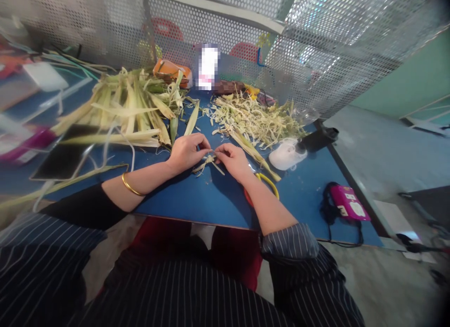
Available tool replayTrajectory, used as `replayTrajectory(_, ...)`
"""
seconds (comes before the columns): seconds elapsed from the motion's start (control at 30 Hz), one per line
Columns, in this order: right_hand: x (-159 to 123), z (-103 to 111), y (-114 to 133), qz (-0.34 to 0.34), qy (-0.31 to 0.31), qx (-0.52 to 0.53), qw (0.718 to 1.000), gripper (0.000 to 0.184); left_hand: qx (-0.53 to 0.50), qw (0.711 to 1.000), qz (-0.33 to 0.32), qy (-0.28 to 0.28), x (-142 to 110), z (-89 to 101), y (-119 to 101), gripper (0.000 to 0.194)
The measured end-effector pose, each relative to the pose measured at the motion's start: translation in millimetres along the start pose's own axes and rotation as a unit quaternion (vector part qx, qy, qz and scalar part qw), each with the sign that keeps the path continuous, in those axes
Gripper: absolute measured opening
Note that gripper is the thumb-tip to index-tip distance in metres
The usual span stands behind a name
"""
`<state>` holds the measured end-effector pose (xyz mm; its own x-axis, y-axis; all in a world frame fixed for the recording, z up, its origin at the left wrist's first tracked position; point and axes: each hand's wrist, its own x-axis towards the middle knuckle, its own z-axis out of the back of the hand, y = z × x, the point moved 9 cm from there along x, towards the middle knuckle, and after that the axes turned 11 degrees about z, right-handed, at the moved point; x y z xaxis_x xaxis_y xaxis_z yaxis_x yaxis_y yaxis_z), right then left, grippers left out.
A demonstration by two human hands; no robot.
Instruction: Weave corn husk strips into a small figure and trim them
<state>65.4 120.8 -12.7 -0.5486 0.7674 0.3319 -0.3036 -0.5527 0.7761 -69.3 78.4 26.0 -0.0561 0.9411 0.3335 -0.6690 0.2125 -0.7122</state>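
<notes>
My left hand and my right hand meet over the middle of the blue table. Both pinch at a small knotted piece of pale dried husk strips, whose loose ends fan out below the fingertips. Whether a thin thread runs between the fingers is too small to tell. Under my right wrist lie scissors with red and yellow handles, partly hidden by the arm. A long husk piece stretches just beyond my right hand.
Behind my left hand a heap of long husks is piled. Shredded husk strips spread at the back right, near a white thread spool and a black cylinder. A magenta box with a dark cord sits far right; a phone lies left.
</notes>
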Motion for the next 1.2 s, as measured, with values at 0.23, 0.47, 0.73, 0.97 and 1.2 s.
replayTrajectory(0.23, -1.1, 5.9, -3.6, -0.018, -0.020, -0.016, 0.999, 0.014, -0.023, 0.999, 0.036, 0.002, 2.5, -1.2, 9.4, 0.009)
replayTrajectory(0.47, -1.4, 11.7, 3.2, -0.018, -0.034, -0.022, 0.999, 0.013, -0.053, 0.995, 0.081, -0.003, 4.4, 0.1, 17.4, 0.011)
replayTrajectory(0.73, -1.6, 12.5, 2.3, -0.024, -0.003, -0.026, 0.999, 0.010, -0.051, 0.988, 0.144, -0.037, 9.0, 6.4, 42.6, 0.009)
replayTrajectory(0.97, -4.7, -10.8, 31.9, 0.035, 0.082, 0.186, 0.979, 0.009, 0.031, 0.981, 0.188, -0.024, 11.9, 4.0, 58.2, 0.007)
replayTrajectory(1.2, -2.4, -16.3, 19.3, -0.004, 0.076, 0.250, 0.965, 0.009, -0.221, 0.944, 0.234, 0.077, 9.9, -13.7, 52.7, 0.021)
